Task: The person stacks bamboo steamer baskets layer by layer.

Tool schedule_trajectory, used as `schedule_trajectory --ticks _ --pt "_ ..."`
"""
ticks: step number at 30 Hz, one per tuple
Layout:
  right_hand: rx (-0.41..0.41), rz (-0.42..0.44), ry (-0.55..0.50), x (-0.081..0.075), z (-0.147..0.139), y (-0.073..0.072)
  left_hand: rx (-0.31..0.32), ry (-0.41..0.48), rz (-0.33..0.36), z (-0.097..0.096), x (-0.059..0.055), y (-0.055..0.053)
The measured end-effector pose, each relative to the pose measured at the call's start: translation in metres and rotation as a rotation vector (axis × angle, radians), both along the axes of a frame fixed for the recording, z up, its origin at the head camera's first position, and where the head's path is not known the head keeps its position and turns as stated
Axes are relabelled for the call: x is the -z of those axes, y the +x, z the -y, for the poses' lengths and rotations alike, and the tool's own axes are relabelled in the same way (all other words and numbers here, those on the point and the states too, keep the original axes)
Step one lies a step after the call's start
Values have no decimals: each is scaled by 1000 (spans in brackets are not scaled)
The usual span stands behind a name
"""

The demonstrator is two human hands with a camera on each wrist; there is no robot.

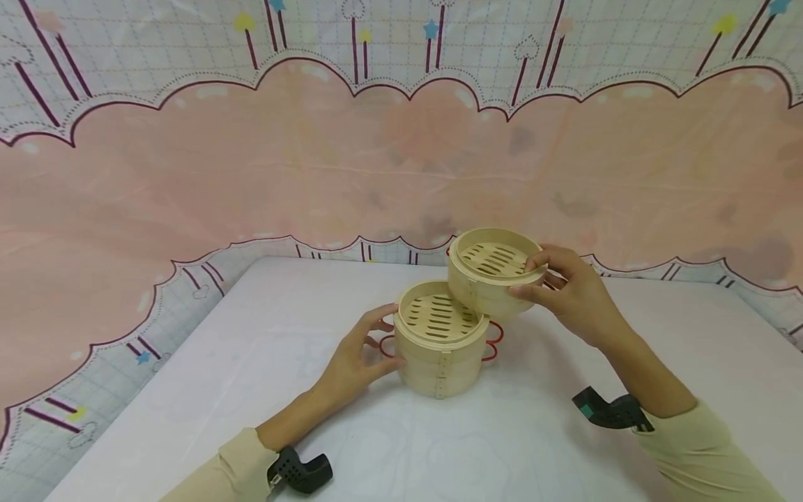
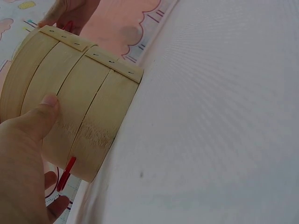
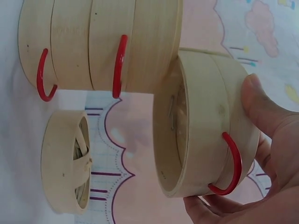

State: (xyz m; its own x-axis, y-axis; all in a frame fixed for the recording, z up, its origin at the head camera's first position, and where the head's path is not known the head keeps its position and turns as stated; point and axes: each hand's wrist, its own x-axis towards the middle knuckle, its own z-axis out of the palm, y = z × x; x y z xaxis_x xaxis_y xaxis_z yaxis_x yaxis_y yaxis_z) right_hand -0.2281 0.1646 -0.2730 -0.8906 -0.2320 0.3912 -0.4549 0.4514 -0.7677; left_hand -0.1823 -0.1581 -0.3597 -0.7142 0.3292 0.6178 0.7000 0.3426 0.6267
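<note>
A patterned cloth (image 1: 314, 167) backs the white surface (image 1: 251, 348), where we see the bamboo steamer stack (image 1: 442, 369) gripped by the left hand (image 1: 345, 359), fingers wide apart. The right hand (image 1: 578, 296), fingers parted, grips the smaller steamer basket (image 1: 483, 293), partly hiding the stack. Only the right wrist view shows us the lid (image 3: 60, 161).

steamer baskets (image 1: 439, 369): matt wood | handles (image 3: 238, 163): glossy, plastic-looking | backdrop (image 1: 314, 174): cloth-like, faintly creased

On the table (image 1: 188, 376): one stack of steamer baskets (image 1: 439, 366), left hand (image 1: 351, 362) at its left side. Above the stack's right rear edge: single basket (image 1: 479, 294) in the right hand (image 1: 577, 296), contact unclear. Behind the stack, to the right: lid (image 3: 60, 163), on the table; cloth (image 1: 351, 167) behind all.
</note>
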Motion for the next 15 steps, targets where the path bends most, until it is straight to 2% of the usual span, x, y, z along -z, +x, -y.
schedule_trajectory --ticks 3,8,15 --pt "-22 -4 1 2 1 -1 -3 1 1 0 0 0" --pt "-62 43 -29 3 5 -1 -5 1 1 0 0 -1" --pt "-64 79 -16 6 8 1 5 9 11 -1 0 -1"
